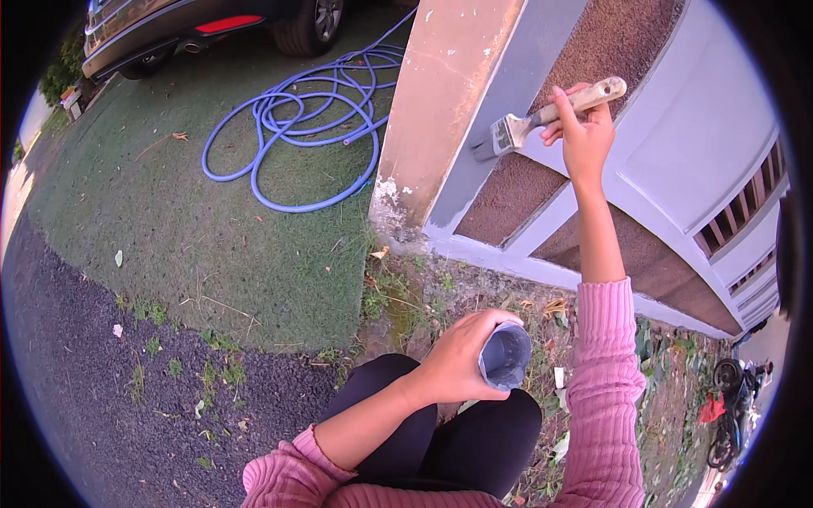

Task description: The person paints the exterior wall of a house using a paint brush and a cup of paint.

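Observation:
My right hand (pixel 584 135) is closed round the pale handle of a flat paintbrush (pixel 514 133). Its grey-coated bristles touch a grey-painted strip (pixel 461 173) along the edge of the wall pillar. Lower down, above my knees, my left hand (pixel 461 360) is wrapped round the side of a small cup (pixel 506 356). Grey paint coats the inside of this cup, and its mouth faces up toward me. Brown rough-textured panels (pixel 512 199) lie right beside the painted strip, framed by paler grey bands.
A coiled blue hose (pixel 279 127) lies on green turf (pixel 212 229) to the left of the pillar (pixel 436 93). A parked car (pixel 182 30) stands at the far left. Weeds and dry leaves cover the ground below the wall; a motorbike (pixel 728 406) is at the far right.

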Demonstrator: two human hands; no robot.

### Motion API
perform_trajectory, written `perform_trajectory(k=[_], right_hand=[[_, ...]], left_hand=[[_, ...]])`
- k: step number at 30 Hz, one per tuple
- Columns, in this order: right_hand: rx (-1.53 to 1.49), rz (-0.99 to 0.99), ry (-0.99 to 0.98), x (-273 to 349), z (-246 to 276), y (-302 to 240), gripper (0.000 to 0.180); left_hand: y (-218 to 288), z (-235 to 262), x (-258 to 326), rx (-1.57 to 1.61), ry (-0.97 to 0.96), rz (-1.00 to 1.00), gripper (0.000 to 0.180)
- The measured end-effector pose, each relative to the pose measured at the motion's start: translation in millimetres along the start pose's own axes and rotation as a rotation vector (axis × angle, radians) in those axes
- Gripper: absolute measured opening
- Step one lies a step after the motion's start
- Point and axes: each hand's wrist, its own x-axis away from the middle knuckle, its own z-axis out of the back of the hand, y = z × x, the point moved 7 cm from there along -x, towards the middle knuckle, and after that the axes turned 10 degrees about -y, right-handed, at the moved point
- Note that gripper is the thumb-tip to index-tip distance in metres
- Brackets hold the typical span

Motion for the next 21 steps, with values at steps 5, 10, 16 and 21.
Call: perform_trajectory(k=[5,10,16,21], right_hand=[[0.05,0.104,0.033,-44,12,-30,0.019],[0.055,0.19,0.097,-60,17,-49,0.018],[0.073,0.251,0.152,-69,28,-61,0.017],[0.091,0.301,0.18,-75,34,-74,0.018]], left_hand=[[0,-4,-3,0.001,-0.011,0.024,0.073],[-2,-4,-3,0.001,-0.013,0.044,0.074],[-1,-7,-4,-0.004,-0.006,0.028,0.075],[-2,-8,-5,-0.001,-0.012,0.039,0.075]])
